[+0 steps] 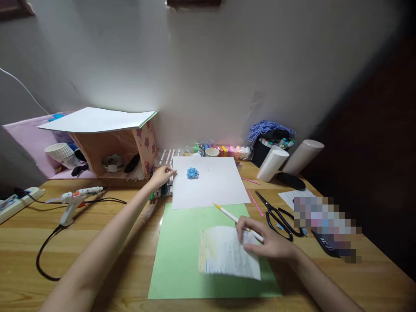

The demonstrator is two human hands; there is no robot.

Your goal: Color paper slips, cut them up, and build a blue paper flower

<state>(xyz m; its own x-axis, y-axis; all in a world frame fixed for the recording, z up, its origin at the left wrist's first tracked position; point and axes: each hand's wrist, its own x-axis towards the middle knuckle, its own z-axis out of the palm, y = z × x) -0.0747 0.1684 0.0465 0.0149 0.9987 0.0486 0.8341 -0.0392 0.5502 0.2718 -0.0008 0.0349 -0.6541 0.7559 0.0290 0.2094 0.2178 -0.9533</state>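
Head view: right hand (269, 242) grips 1 diagonal marker (228, 214), tip pointing forward-left; left hand (161, 177), grip unclear.

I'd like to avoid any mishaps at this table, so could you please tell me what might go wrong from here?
If the left hand tugs the white sheet, the blue clump on it might slide or scatter. The right hand holds a white pen whose yellow end points toward that sheet, so it could leave a mark if uncapped. The scissors lie near the right hand and might get bumped.
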